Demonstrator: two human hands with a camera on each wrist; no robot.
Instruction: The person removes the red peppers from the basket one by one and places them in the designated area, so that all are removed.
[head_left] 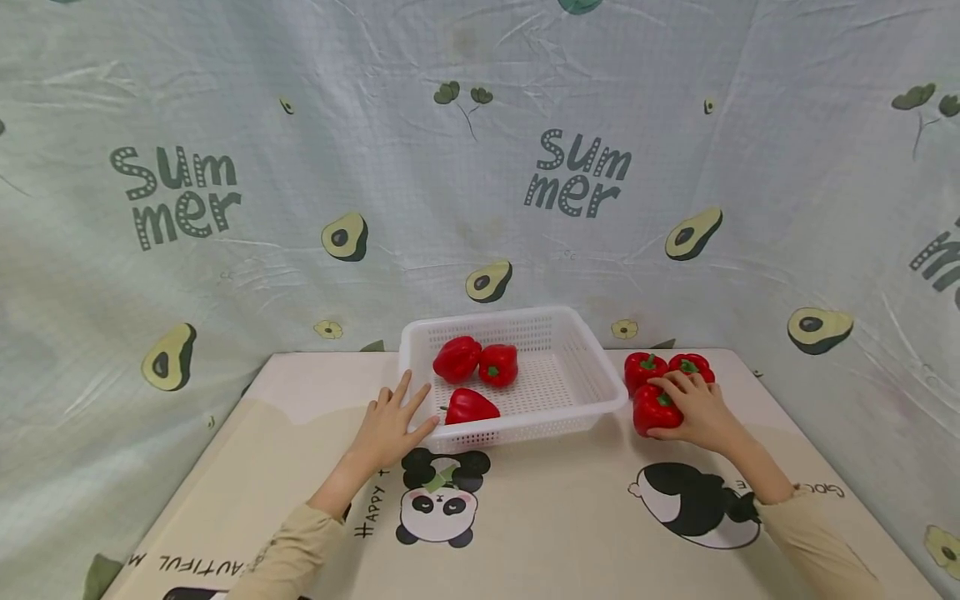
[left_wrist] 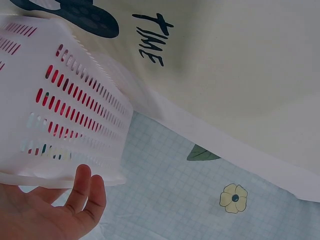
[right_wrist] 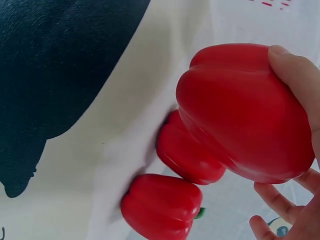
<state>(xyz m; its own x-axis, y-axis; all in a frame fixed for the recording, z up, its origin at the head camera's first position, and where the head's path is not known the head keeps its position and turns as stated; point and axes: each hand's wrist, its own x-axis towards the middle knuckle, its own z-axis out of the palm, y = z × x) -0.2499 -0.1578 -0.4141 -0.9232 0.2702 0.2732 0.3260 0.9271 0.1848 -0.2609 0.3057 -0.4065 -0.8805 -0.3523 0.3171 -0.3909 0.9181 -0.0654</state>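
Note:
My right hand (head_left: 703,414) grips a red bell pepper (right_wrist: 240,115), thumb on one side and fingers on the other. Two more red bell peppers, one on the left (head_left: 642,368) and one on the right (head_left: 692,367), lie just behind it on the table. A white plastic basket (head_left: 592,367) stands left of them. Inside, at its left half, are three red bell peppers, two at the back (head_left: 457,359) (head_left: 498,365) and one in front (head_left: 471,407). At the basket's left front corner, my left hand (head_left: 386,427) rests with spread fingers on the rim.
The table (head_left: 555,517) wears a pale cover printed with a panda, a dark-haired figure and lettering. Behind and at both sides hangs a light cloth (head_left: 420,183) with avocado prints. The basket's back edge is near that cloth.

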